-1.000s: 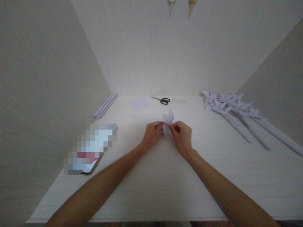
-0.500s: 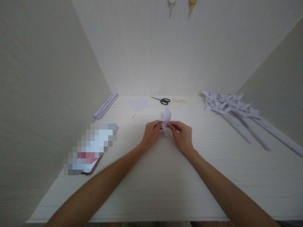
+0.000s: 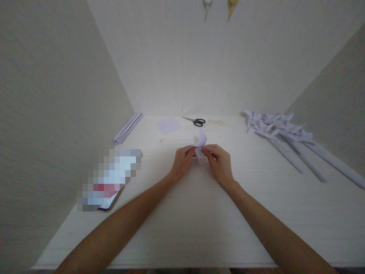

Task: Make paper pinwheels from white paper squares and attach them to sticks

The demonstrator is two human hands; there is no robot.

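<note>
Above the middle of the white table, a small pale lilac paper pinwheel (image 3: pixel 202 137) is pinched between my two hands, its curved blades sticking up and down. My left hand (image 3: pixel 181 161) grips it from the left with closed fingers. From the right, my right hand (image 3: pixel 220 161) presses thumb and fingertips together at the pinwheel's centre. The spot where the fingertips meet the paper is small and partly hidden. Beyond the hands lie black-handled scissors (image 3: pixel 198 122) and a flat square of lilac paper (image 3: pixel 169 125).
Several pinwheels on rolled-paper sticks (image 3: pixel 288 129) lie at the right. Rolled paper tubes (image 3: pixel 128 128) rest by the left wall. A phone (image 3: pixel 111 199), mostly pixelated, is at the left. Small tan bits (image 3: pixel 216 121) lie near the scissors, and walls enclose the table (image 3: pixel 182 228).
My right fingers have shifted very slightly at the pinwheel's centre. Both hands keep hold of the paper, and the things around them stay put.
</note>
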